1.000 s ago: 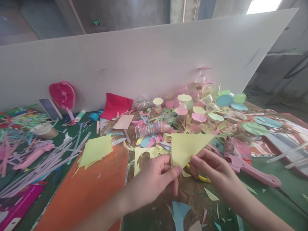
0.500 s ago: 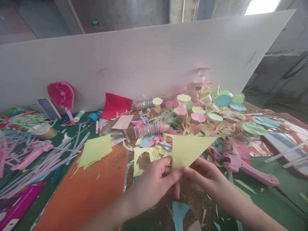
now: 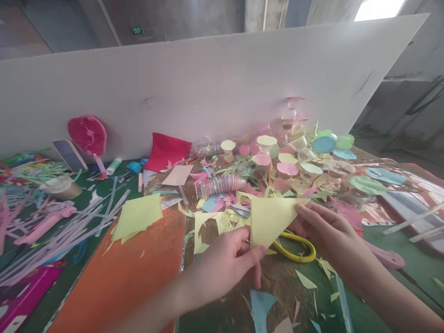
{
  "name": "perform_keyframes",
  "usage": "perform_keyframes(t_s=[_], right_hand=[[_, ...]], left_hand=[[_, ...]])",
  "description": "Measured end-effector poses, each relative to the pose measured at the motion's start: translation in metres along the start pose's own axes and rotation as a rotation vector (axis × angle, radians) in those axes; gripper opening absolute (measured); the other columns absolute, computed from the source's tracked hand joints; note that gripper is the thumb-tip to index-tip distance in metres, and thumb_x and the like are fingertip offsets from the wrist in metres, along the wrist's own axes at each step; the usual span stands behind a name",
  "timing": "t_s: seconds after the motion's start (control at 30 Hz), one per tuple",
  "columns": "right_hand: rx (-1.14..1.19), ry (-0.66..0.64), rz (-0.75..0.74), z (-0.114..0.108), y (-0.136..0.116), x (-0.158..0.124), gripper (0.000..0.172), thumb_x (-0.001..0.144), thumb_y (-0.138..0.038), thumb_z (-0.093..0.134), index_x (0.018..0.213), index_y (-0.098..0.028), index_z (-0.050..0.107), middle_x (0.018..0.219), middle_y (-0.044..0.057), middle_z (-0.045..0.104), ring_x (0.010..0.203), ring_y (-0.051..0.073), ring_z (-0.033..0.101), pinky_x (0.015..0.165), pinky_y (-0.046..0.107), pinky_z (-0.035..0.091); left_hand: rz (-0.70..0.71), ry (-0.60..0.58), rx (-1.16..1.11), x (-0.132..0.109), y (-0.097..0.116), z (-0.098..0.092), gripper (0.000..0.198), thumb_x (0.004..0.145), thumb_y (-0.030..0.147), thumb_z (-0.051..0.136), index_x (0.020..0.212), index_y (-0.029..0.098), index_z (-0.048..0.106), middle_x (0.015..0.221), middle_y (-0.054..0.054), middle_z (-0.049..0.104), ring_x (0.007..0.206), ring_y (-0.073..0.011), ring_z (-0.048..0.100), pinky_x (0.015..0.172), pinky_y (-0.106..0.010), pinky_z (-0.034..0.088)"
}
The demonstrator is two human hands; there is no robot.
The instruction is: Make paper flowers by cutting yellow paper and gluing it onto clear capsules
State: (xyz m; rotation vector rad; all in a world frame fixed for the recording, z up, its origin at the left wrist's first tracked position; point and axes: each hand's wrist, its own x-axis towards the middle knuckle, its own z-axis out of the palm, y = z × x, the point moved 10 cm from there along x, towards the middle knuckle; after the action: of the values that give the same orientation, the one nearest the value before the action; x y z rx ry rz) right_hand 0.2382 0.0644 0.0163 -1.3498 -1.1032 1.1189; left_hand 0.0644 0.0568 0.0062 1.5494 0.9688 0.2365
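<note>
A pale yellow sheet of paper (image 3: 272, 219), folded into a triangle, is held up between my two hands. My left hand (image 3: 239, 259) pinches its lower left corner between thumb and fingers. At the upper right corner, my right hand (image 3: 317, 222) has thumb and fingertips closed on the paper. Below and behind the fold lie scissors with a yellow handle (image 3: 301, 249), whose blades are partly covered. Just left of the paper is a yellow sheet with a round hole cut in it (image 3: 199, 240). A stack of yellow paper squares (image 3: 138, 217) lies farther left.
A pink glue gun (image 3: 385, 255) lies at the right, partly behind my right wrist. Plastic cups topped with paper discs (image 3: 267, 142) crowd the back right. Paper strips (image 3: 86, 222) and a phone (image 3: 70, 156) are at the left. A white board (image 3: 208, 88) stands behind.
My right hand has moved up and right, from the bottom of the folded paper to its right corner. The yellow scissor handle is now uncovered. My left hand keeps its pinch.
</note>
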Motion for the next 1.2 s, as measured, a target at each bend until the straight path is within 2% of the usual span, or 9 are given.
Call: perform_keyframes(t_s=[0.13,0.2,0.4,0.53,0.63,0.77,0.9,1.0,1.2], right_hand=[[-0.071,-0.032,0.016,0.009,-0.001,-0.001,0.048,0.081,-0.063,0.060,0.059,-0.021,0.054,0.063,0.000,0.050,0.062,0.015,0.049,0.057,0.025,0.044],[-0.133,-0.061,0.002,0.015,-0.006,-0.001,0.050,0.081,-0.065,0.059,0.056,-0.021,0.054,0.060,0.000,0.052,0.056,0.014,0.046,0.052,0.024,0.041],[-0.205,-0.172,-0.067,0.033,-0.008,-0.003,0.051,0.084,-0.065,0.054,0.058,-0.021,0.056,0.059,0.002,0.059,0.053,0.014,0.050,0.051,0.024,0.043],[-0.244,0.001,-0.212,0.017,-0.010,-0.005,0.033,0.086,-0.057,0.058,0.088,-0.025,0.063,0.074,0.003,0.068,0.070,0.018,0.064,0.058,0.025,0.053],[-0.308,-0.021,-0.353,0.021,-0.013,-0.011,0.030,0.091,-0.044,0.056,0.117,-0.029,0.056,0.096,0.005,0.072,0.090,0.020,0.068,0.072,0.029,0.058],[-0.541,-0.182,-0.590,0.046,-0.023,-0.025,0.032,0.093,-0.027,0.054,0.124,-0.032,0.059,0.108,0.007,0.070,0.095,0.020,0.068,0.080,0.032,0.056],[-0.625,-0.265,-0.763,0.060,-0.034,-0.037,0.033,0.093,-0.016,0.049,0.118,-0.031,0.065,0.099,0.006,0.069,0.088,0.018,0.065,0.073,0.027,0.054],[-0.637,-0.278,-0.787,0.060,-0.036,-0.037,0.033,0.094,-0.014,0.047,0.115,-0.030,0.067,0.096,0.006,0.068,0.089,0.019,0.064,0.074,0.029,0.053],[-0.657,-0.305,-0.748,0.061,-0.028,-0.035,0.032,0.095,-0.015,0.047,0.119,-0.029,0.063,0.100,0.006,0.069,0.093,0.020,0.064,0.076,0.029,0.053]], left_hand=[[0.011,0.164,0.071,-0.004,0.004,-0.025,0.042,0.091,0.061,0.045,0.108,0.025,0.058,0.094,-0.002,0.067,0.072,-0.0140,0.055,0.060,-0.024,0.039],[0.028,0.259,0.066,-0.006,0.007,-0.038,0.042,0.090,0.062,0.045,0.109,0.026,0.057,0.095,-0.001,0.064,0.072,-0.0134,0.054,0.059,-0.023,0.041],[-0.006,0.222,-0.060,0.000,-0.002,-0.042,0.034,0.089,0.055,0.052,0.106,0.025,0.059,0.089,-0.001,0.061,0.071,-0.0144,0.055,0.053,-0.022,0.042],[0.055,0.304,-0.030,0.002,0.005,-0.055,0.029,0.091,0.047,0.054,0.104,0.022,0.061,0.086,-0.001,0.063,0.074,-0.0139,0.055,0.066,-0.026,0.045],[0.073,0.347,-0.061,0.004,0.006,-0.063,0.027,0.092,0.045,0.054,0.105,0.022,0.061,0.086,-0.001,0.066,0.076,-0.0149,0.059,0.070,-0.028,0.046],[0.076,0.330,-0.195,0.006,0.005,-0.059,0.024,0.092,0.040,0.055,0.105,0.021,0.060,0.089,-0.002,0.069,0.078,-0.0152,0.065,0.074,-0.029,0.051],[0.031,0.273,-0.238,0.004,0.002,-0.050,0.026,0.091,0.044,0.055,0.107,0.023,0.059,0.091,-0.002,0.069,0.070,-0.0147,0.066,0.059,-0.025,0.051],[-0.019,0.176,-0.247,0.005,-0.005,-0.039,0.035,0.089,0.052,0.056,0.114,0.028,0.056,0.091,-0.002,0.069,0.063,-0.0150,0.065,0.049,-0.023,0.047],[-0.018,0.085,-0.206,0.008,-0.014,-0.032,0.040,0.089,0.056,0.053,0.115,0.026,0.056,0.074,-0.002,0.067,0.057,-0.0140,0.061,0.052,-0.026,0.048]])
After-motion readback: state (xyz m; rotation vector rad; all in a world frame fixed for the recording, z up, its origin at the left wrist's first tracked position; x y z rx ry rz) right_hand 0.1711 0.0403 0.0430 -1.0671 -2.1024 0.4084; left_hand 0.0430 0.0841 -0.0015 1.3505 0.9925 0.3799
